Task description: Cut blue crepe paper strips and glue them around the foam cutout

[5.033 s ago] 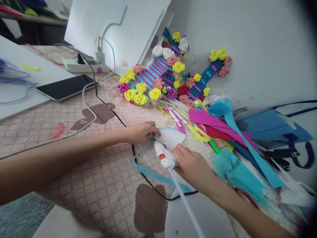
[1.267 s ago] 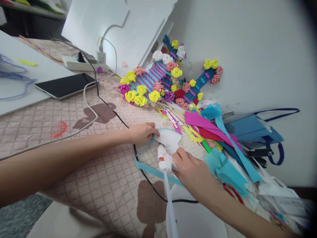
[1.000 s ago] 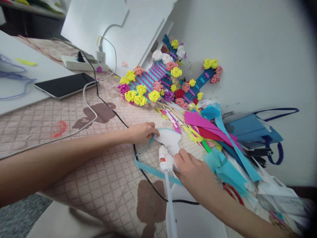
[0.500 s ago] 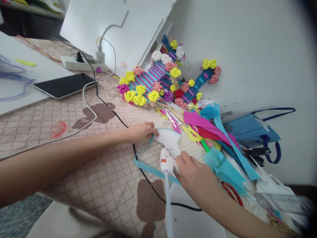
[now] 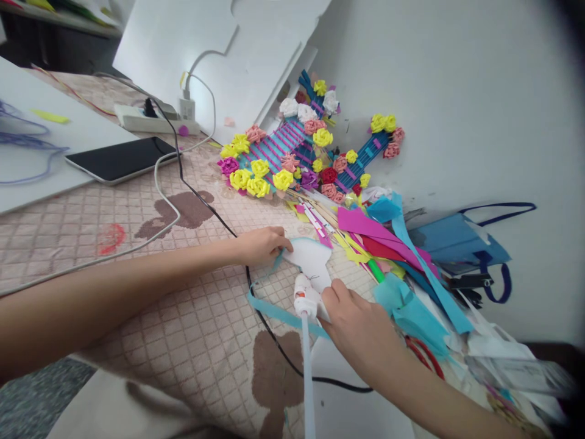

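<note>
My left hand (image 5: 265, 245) pinches the left end of a white cut-out piece (image 5: 313, 259), whose upper edge carries a thin blue border. From those fingers a light-blue paper strip (image 5: 278, 312) loops down and runs right, passing behind the glue gun. My right hand (image 5: 350, 311) is wrapped round the handle of a white hot glue gun (image 5: 305, 296). Its nozzle points away from me at the white piece's lower left edge. A long translucent glue stick (image 5: 309, 378) sticks out of its back toward me. My right palm hides most of the handle.
A black cord (image 5: 210, 207) crosses the cloth-covered table (image 5: 214, 329). Beyond are flower-covered blue woven pieces (image 5: 278, 146). Right lie coloured paper scraps (image 5: 365, 228), red-handled scissors (image 5: 425, 356) and a blue bag (image 5: 457, 244). Left are a tablet-like device (image 5: 123, 160) and a power strip (image 5: 155, 122).
The view has shifted very slightly. Both hands, the white piece and the glue gun keep nearly the same places relative to each other.
</note>
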The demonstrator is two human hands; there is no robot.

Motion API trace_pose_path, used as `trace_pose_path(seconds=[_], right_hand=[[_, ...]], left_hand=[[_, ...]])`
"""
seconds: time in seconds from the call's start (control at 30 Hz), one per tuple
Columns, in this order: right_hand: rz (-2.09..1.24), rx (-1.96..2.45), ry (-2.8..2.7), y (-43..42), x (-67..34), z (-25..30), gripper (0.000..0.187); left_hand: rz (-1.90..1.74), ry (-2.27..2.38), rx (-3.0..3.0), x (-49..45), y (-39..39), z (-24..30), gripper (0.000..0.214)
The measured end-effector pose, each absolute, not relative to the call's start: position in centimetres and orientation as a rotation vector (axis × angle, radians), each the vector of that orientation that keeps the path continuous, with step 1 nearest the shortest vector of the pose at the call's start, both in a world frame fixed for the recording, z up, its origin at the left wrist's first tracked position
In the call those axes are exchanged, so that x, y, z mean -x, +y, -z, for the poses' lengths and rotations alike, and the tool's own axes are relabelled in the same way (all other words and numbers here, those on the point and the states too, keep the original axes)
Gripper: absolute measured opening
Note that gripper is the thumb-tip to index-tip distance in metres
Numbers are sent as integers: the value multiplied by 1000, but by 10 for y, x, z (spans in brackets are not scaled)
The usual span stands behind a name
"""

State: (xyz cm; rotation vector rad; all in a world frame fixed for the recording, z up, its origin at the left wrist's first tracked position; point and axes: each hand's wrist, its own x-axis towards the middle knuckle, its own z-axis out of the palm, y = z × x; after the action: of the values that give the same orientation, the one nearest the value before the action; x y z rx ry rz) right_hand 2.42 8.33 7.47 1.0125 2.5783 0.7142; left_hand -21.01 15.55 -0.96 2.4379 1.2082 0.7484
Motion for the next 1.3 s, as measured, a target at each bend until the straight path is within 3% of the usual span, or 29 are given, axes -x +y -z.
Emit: trace_pose_path(seconds=[0.97,1.13,1.3], right_hand=[[-673,-1059,2570,85,-14,-70,5],[-413,-1075,2690,85,-24,-78,8],[158,-1247,2936,115,-37,-98,22]], left_hand=[[-713,1218,-2415,210,155,8,43],[-747,1199,-2430,210,156,10,40],[-835,1193,-2339,213,153,8,42]])
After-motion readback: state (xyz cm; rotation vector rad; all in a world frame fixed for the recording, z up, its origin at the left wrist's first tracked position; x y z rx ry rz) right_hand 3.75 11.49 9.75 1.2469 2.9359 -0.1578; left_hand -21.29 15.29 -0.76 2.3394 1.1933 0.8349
